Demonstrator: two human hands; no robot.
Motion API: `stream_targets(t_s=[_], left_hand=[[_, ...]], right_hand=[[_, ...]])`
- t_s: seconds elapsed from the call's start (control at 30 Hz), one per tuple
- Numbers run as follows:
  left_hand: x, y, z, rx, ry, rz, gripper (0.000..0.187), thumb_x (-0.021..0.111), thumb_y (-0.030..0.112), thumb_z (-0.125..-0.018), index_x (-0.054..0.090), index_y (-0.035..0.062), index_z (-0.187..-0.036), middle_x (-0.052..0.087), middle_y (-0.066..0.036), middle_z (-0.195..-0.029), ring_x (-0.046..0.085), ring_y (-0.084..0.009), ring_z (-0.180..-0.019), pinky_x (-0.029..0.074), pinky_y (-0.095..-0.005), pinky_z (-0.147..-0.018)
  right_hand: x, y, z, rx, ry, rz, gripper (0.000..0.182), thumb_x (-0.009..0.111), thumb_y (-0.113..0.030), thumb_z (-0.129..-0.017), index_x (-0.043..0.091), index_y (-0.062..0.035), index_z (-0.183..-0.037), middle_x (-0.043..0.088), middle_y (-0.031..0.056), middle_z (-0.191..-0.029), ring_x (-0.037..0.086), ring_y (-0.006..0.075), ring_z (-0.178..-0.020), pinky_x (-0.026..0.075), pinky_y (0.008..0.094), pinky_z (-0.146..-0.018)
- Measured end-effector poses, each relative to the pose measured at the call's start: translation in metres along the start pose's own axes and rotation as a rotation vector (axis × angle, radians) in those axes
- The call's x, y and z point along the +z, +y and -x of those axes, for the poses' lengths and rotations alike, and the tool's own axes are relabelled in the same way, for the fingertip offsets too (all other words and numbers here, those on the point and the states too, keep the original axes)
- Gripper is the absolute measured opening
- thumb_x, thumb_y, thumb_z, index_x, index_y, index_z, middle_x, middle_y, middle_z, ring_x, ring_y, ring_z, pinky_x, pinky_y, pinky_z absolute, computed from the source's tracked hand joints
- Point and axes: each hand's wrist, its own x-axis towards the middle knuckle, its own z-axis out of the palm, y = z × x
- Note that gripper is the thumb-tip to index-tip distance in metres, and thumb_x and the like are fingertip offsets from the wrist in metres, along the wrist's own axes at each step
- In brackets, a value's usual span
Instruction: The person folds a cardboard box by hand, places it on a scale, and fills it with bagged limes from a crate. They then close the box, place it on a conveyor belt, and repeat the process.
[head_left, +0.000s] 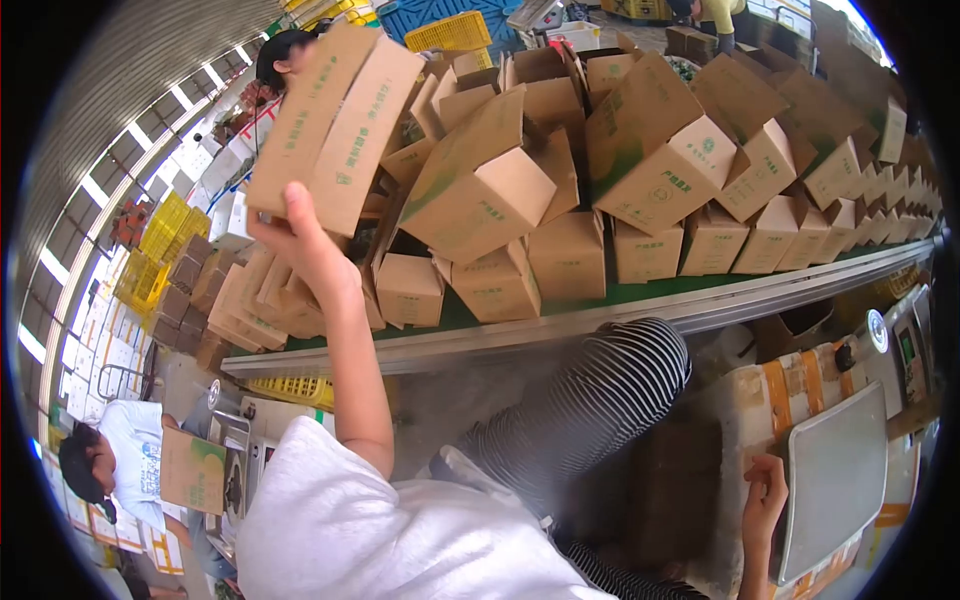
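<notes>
My left hand (312,250) is raised at the upper left, its thumb and fingers closed on the lower end of a cardboard box (340,125). Green print covers the box's faces, and it is tilted above the conveyor's left end. Part of my fingers is hidden behind it. Low on the right, my right hand (765,495) holds nothing; its fingers are loosely bent and a little apart. It is beside the flat metal plate (835,480) of a weighing scale. Many more cardboard boxes (565,255) with open flaps are stacked along the green conveyor (600,300).
The conveyor's metal edge (590,328) runs across in front of my striped trouser leg. Foam boxes with orange tape (760,400) stand at the right. At the lower left a person (130,460) holds a carton (193,470). Yellow crates (160,240) stand further back.
</notes>
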Motion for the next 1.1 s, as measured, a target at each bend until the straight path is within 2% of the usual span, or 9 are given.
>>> stream_targets(t_s=[0.07,0.17,0.27,0.43,0.53,0.7,0.9,1.0,1.1], left_hand=[[-0.014,-0.045,-0.007,-0.146,-0.063,-0.258,0.077,0.062,0.045,-0.09,0.023,0.0023,-0.141,0.034,-0.02,-0.14,0.042,-0.0262,-0.125,0.04,-0.0424,-0.101],[-0.024,-0.056,0.007,-0.509,-0.08,-0.125,0.085,0.061,0.056,-0.087,0.02,0.0067,-0.143,0.032,-0.02,-0.142,0.04,-0.0284,-0.127,0.041,-0.0507,-0.098],[-0.036,-0.039,-0.001,-0.483,-0.274,-0.341,0.089,0.058,0.064,-0.084,0.019,0.0105,-0.144,0.032,-0.02,-0.142,0.04,-0.0302,-0.128,0.042,-0.0569,-0.095],[-0.067,-0.058,-0.02,-0.15,-0.278,-0.352,0.086,0.071,0.047,-0.083,0.024,-0.0063,-0.131,0.037,-0.025,-0.127,0.043,-0.0275,-0.12,0.036,-0.0376,-0.102],[-0.061,-0.031,-0.009,-0.121,-0.33,-0.611,0.087,0.067,0.055,-0.083,0.024,-0.0038,-0.131,0.036,-0.029,-0.128,0.042,-0.033,-0.12,0.035,-0.0415,-0.103],[-0.073,-0.012,-0.005,-0.211,-0.633,-0.952,0.109,0.044,0.086,-0.075,0.021,-0.0015,-0.136,0.023,-0.04,-0.139,0.031,-0.0508,-0.129,0.03,-0.0493,-0.106],[-0.064,-0.002,-0.002,0.188,-0.48,-1.186,0.087,0.047,0.067,-0.087,0.028,-0.0008,-0.138,0.02,-0.034,-0.145,0.032,-0.0458,-0.132,0.026,-0.0546,-0.109],[-0.041,0.016,0.006,0.583,-0.379,-0.719,0.07,0.051,0.047,-0.092,0.034,-0.0051,-0.136,0.023,-0.03,-0.145,0.027,-0.0416,-0.139,0.023,-0.05,-0.113],[0.003,0.02,0.053,0.846,-0.499,0.055,0.054,0.049,0.032,-0.089,0.042,-0.0088,-0.124,0.044,-0.028,-0.132,0.041,-0.0448,-0.129,0.025,-0.055,-0.112]], right_hand=[[-0.003,0.001,0.005,0.041,-0.006,-0.006,0.028,0.038,0.013,-0.082,0.055,0.0006,-0.1,0.051,0.0043,-0.079,0.051,0.0118,-0.074,0.042,0.0241,-0.069],[-0.005,-0.006,0.015,0.069,-0.008,-0.005,0.027,0.039,0.012,-0.084,0.056,0.0002,-0.102,0.05,0.0035,-0.078,0.05,0.0113,-0.074,0.042,0.0237,-0.069],[-0.005,-0.01,0.021,0.102,-0.021,0.015,0.027,0.039,0.01,-0.085,0.056,-0.0003,-0.104,0.05,0.0032,-0.078,0.05,0.0112,-0.074,0.041,0.0235,-0.069],[-0.008,-0.013,0.02,0.113,-0.08,0.062,0.031,0.039,0.009,-0.083,0.056,-0.0005,-0.107,0.051,0.0032,-0.078,0.051,0.0113,-0.075,0.042,0.0238,-0.071],[-0.008,-0.017,0.02,0.135,-0.082,0.092,0.033,0.038,0.01,-0.082,0.057,-0.0006,-0.107,0.051,0.0031,-0.079,0.051,0.0112,-0.076,0.043,0.0234,-0.072],[-0.006,-0.031,0.021,0.17,-0.128,0.138,0.034,0.041,0.011,-0.082,0.057,-0.0014,-0.109,0.052,0.0027,-0.082,0.053,0.0104,-0.079,0.043,0.0224,-0.073],[-0.004,-0.039,0.02,0.142,-0.155,0.223,0.033,0.042,0.011,-0.083,0.057,-0.0017,-0.11,0.054,0.0051,-0.081,0.055,0.0124,-0.078,0.044,0.0245,-0.072],[-0.001,-0.042,0.02,0.07,-0.17,0.294,0.033,0.043,0.011,-0.083,0.057,-0.0014,-0.109,0.056,0.007,-0.082,0.057,0.0148,-0.078,0.046,0.0265,-0.072],[0.001,-0.055,0.017,0.05,-0.22,0.353,0.029,0.044,0.011,-0.083,0.057,0.0005,-0.106,0.057,0.012,-0.084,0.059,0.0205,-0.079,0.048,0.0298,-0.072]])
